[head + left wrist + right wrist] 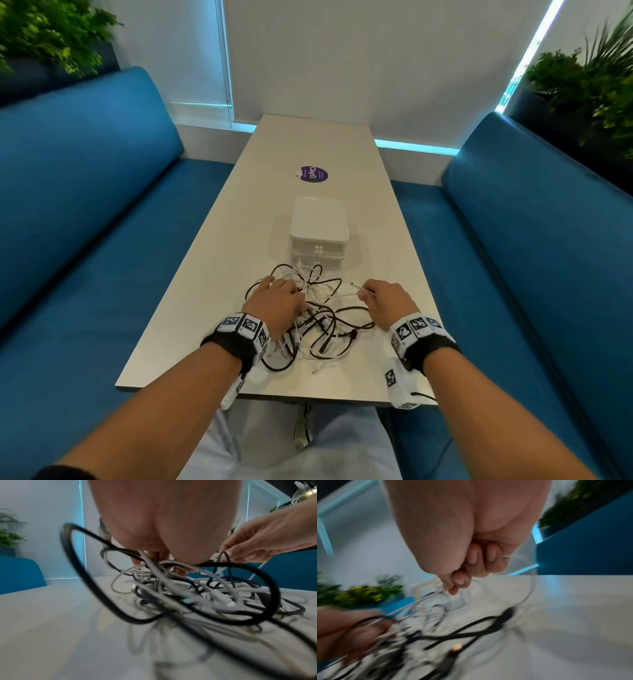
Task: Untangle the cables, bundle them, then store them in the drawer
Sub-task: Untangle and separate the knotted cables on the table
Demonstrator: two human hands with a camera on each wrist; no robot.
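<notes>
Lower centre of the head view: the tangle of cables [315,318], black and white strands looped through one another, lies on the bench [191,284] between the two hands.
Left hand: the left hand [274,305] sits on top of the heap; in the left wrist view its fingers [137,561] reach down in among several strands, though whether they clamp any one of them I cannot tell.
Right hand: the right hand [385,299] has curled fingers [473,555] pinching a white cable [346,294] close behind its plug, which points to the upper left in the head view.
Drawer: the white drawer unit [318,233] stands just beyond the heap, centre of the frame, both drawers closed.
Stage: I judge untangling has barely begun; nothing is bundled or stored.
Risk, knot: a hard pull on the white cable while it threads through black loops would probably cinch the tangle tighter.
Risk, drag: if the left hand is not holding the heap down, the whole mass may slide toward the right.
Risk, edge: loops at the bottom of the heap lie near the bench's near edge and could spill off.
Risk, plug: tugging by the connector end may strain it.
</notes>
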